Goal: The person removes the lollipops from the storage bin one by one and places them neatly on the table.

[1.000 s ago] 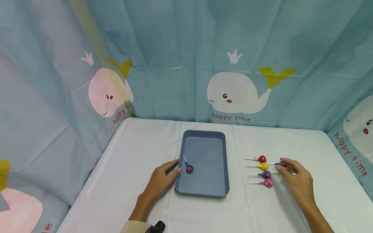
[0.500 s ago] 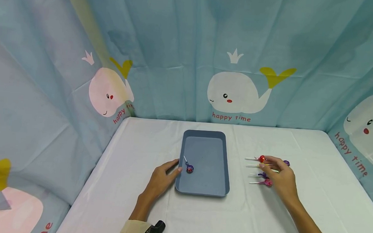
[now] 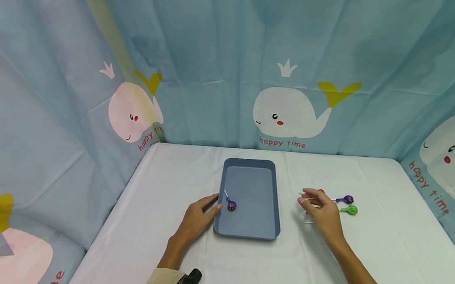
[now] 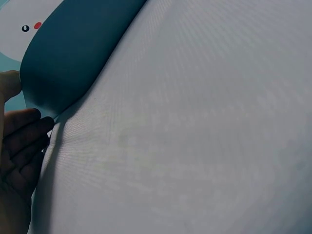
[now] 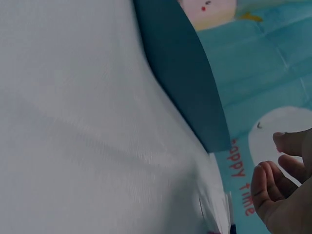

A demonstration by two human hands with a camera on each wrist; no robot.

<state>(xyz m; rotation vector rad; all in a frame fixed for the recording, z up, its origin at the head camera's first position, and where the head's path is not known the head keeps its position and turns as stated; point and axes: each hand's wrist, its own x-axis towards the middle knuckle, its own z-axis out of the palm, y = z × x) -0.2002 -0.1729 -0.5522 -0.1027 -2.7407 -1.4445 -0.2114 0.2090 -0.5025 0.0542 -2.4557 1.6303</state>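
Observation:
A grey-blue tray (image 3: 247, 230) lies on the white-covered table. My left hand (image 3: 196, 218) holds the tray's left edge, the thumb at the rim. In the left wrist view, the tray wall (image 4: 68, 53) sits beside the thumb and fingers. One dark purple-and-red lollipop (image 3: 232, 206) lies in the tray. My right hand (image 3: 322, 215) hovers over a group of lollipops with its fingers loosely bent. Nothing shows between its fingers in the right wrist view. A purple lollipop (image 3: 348, 199) and a green lollipop (image 3: 351, 210) show beyond the hand, which hides most of the others.
Blue curtains with printed whales (image 3: 288, 113) stand behind the table and at both sides. The white tablecloth (image 3: 259, 265) stretches around the tray. Black wrist devices (image 3: 191, 279) sit at the sleeves.
My right hand has moved left from the purple lollipop, leaving it and the green one uncovered, and now covers the yellow and pink ones. The left hand and tray stay still.

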